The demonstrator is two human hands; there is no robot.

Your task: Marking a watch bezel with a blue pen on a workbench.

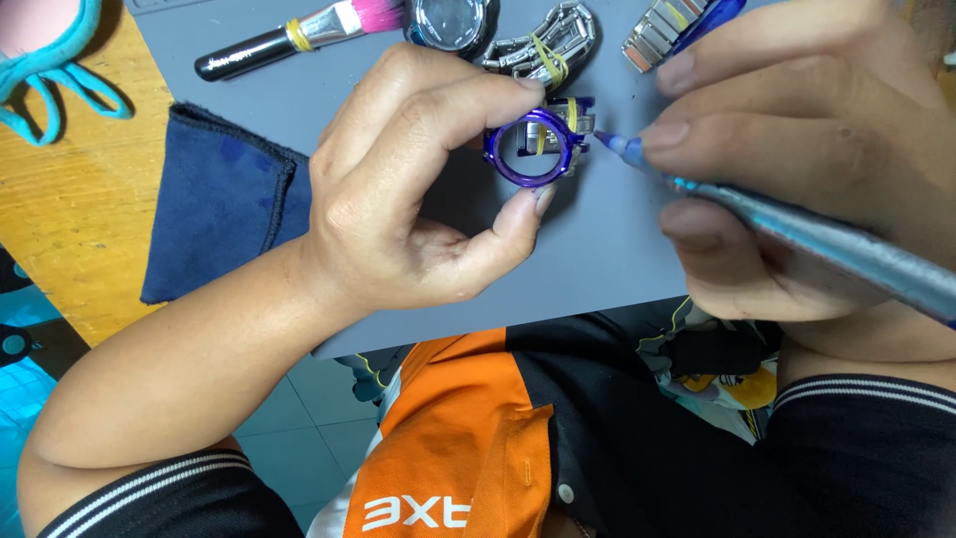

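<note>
On one grey mat, left hand fingers pinch one purple watch case; right hand fingers grip one tool, perhaps a screwdriver.

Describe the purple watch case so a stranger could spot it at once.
On the grey mat, look between the two hands. The left hand pinches a shiny purple ring-shaped watch case. Unlike the silver metal bracelets behind it, it is purple and hollow.

watch case: glossy purple metal | mat: matt grey | cloth: soft navy
</note>
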